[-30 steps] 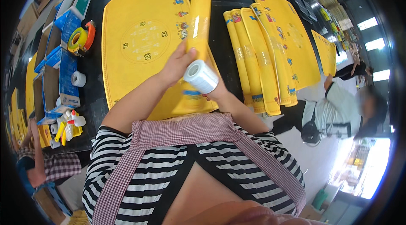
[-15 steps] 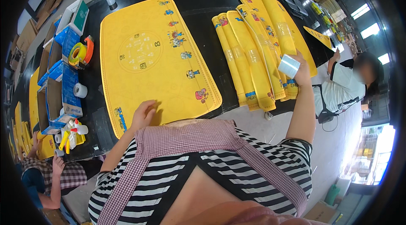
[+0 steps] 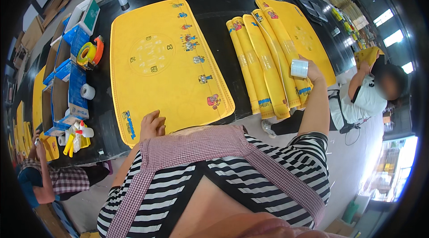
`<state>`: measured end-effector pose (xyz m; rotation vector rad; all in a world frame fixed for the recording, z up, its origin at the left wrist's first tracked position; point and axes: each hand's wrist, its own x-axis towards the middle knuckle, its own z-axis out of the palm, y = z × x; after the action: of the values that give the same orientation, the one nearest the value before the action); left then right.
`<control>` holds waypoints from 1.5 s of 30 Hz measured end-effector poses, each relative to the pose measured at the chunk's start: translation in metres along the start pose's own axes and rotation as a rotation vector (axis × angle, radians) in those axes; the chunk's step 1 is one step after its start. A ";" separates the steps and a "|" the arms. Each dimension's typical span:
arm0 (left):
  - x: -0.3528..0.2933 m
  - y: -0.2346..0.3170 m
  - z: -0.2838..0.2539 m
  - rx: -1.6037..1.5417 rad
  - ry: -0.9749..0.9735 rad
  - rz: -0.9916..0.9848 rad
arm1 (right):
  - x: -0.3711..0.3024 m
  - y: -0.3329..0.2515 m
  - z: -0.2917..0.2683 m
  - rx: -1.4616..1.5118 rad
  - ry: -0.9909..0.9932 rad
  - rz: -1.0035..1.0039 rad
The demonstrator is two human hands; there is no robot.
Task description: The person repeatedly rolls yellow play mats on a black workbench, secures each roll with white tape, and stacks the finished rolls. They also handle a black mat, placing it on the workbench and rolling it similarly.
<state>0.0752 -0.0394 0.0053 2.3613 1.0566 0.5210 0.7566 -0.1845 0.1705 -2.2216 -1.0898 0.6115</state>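
My right hand (image 3: 315, 71) is closed around a wide roll of pale, shiny tape (image 3: 299, 68). It is beside the outermost of several rolled yellow mats (image 3: 269, 72); whether its fingers also touch that mat, I cannot make out. Strips of clear tape cross the rolled mats, which lie side by side. A flat yellow mat (image 3: 165, 81) with cartoon figures along its edges lies before me. My left hand (image 3: 153, 124) is over its near edge, fingers apart and slightly bent, holding nothing. Another flat yellow mat (image 3: 308, 36) lies partly under the rolls.
Blue cardboard boxes (image 3: 71, 90) line the left side of the black table (image 3: 214, 27). Near them are an orange tape dispenser (image 3: 97, 51), a white roll (image 3: 87, 91) and bottles (image 3: 85, 130). Co-workers are at left and at right, one holding a yellow sheet (image 3: 368, 55).
The raised rolled mat at my right hand has come down beside the others. My right hand still holds the tape roll. Left fingers have bent slightly. The right co-worker has lifted a yellow sheet.
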 end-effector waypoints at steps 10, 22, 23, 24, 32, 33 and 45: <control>-0.024 -0.011 -0.015 0.127 -0.156 0.276 | -0.063 -0.140 0.138 -0.092 -0.281 -0.374; -0.022 0.015 -0.019 0.368 -0.566 0.276 | 0.010 -0.088 0.261 -0.696 -0.066 -0.360; -0.023 0.015 -0.018 0.376 -0.569 0.274 | 0.006 -0.084 0.261 -0.680 0.021 -0.442; -0.024 0.014 -0.018 0.383 -0.570 0.270 | -0.001 -0.085 0.260 -0.661 0.107 -0.524; -0.003 0.019 -0.026 0.221 -0.236 0.026 | -0.085 -0.084 0.271 -0.155 -0.250 -0.122; -0.007 0.021 -0.026 0.213 -0.240 0.031 | -0.091 -0.076 0.274 -0.155 -0.191 -0.116; -0.058 -0.061 -0.024 0.592 0.522 -0.238 | -0.098 -0.032 0.350 0.265 -0.141 0.056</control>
<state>-0.0082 -0.0420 -0.0189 2.5897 1.9232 0.8538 0.4665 -0.1440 -0.0476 -2.0091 -0.9553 0.8941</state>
